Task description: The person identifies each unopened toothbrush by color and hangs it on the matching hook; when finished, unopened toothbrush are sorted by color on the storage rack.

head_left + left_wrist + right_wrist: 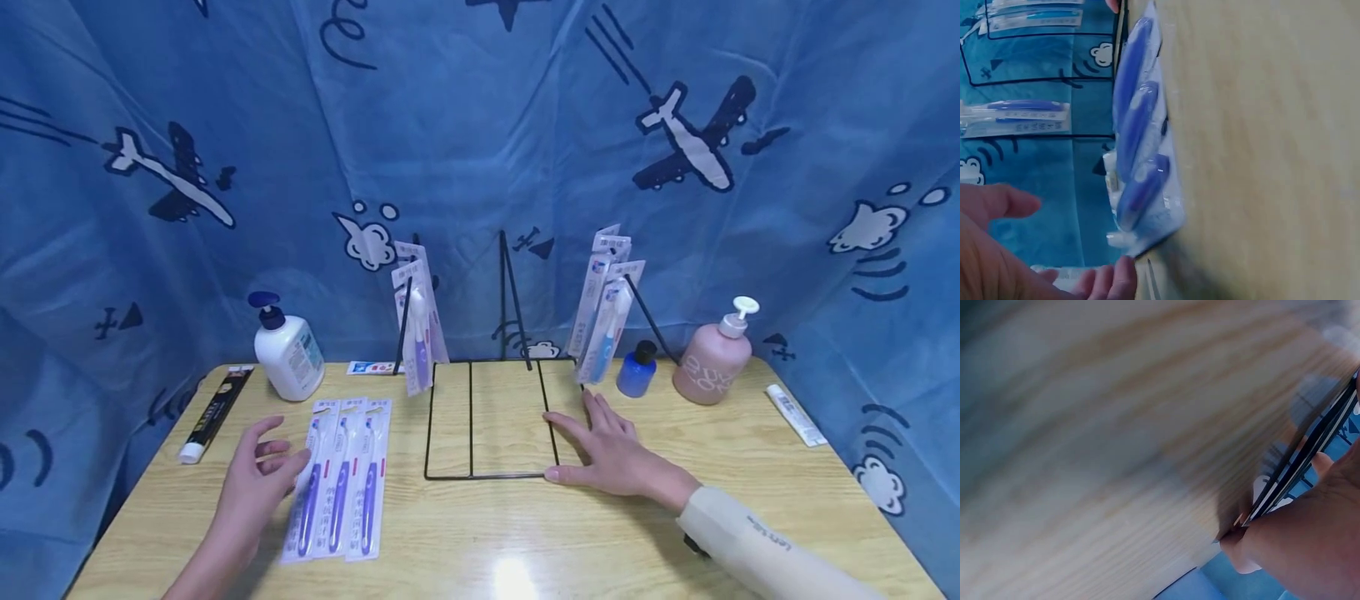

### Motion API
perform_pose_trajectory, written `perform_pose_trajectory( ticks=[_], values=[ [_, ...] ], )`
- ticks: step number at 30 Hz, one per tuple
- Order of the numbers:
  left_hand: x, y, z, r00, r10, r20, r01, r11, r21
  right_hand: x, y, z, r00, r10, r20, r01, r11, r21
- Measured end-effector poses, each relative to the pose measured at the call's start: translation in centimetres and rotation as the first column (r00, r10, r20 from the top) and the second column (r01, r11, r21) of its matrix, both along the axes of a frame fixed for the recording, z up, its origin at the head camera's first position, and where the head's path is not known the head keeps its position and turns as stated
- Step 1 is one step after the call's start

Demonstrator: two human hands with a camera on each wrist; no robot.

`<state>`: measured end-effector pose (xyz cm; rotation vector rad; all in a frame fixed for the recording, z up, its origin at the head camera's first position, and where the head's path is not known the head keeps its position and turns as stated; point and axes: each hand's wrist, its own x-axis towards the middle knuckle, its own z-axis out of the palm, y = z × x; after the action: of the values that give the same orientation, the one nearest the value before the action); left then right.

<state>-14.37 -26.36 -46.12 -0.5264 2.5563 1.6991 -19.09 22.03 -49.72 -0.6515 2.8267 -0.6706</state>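
Note:
Three packaged purple toothbrushes lie side by side on the table. My left hand is at the left edge of this row, its fingers loosely bent and thumb apart, holding nothing. In the left wrist view the purple handles show beyond its fingertips. A black wire display rack stands in the middle. My right hand rests with spread fingers on the right side of its base, thumb at the front corner. Packaged toothbrushes hang from the rack's left arm and right arm; the middle arm is bare.
Behind the row stands a white pump bottle, with a black toothpaste tube to its left and a small toothpaste box nearby. A blue bottle, a pink pump bottle and a white tube are at right. A blue curtain hangs behind.

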Motion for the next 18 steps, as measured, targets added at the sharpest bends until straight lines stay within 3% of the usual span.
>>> perform_pose_trajectory(
  ticks=[3,7,14,18],
  values=[
    [0.2,-0.4,-0.6,0.994,-0.084,0.075,0.088,0.995,-0.053,0.0,0.1,0.0,1.000,0.000,-0.002,0.000,1.000,0.002],
    [0.2,-0.7,-1.1,0.977,-0.178,0.115,0.192,0.973,-0.126,-0.2,0.1,-0.1,1.000,0.003,-0.005,-0.003,1.000,0.005],
    [0.0,-0.5,-1.5,0.969,-0.210,0.129,0.239,0.929,-0.283,0.0,0.1,0.0,1.000,0.002,-0.004,-0.002,1.000,-0.001],
    [0.1,-1.0,-1.8,0.967,-0.206,0.153,0.243,0.927,-0.287,0.1,0.1,0.1,1.000,0.001,-0.007,-0.001,1.000,-0.004]
  ],
)
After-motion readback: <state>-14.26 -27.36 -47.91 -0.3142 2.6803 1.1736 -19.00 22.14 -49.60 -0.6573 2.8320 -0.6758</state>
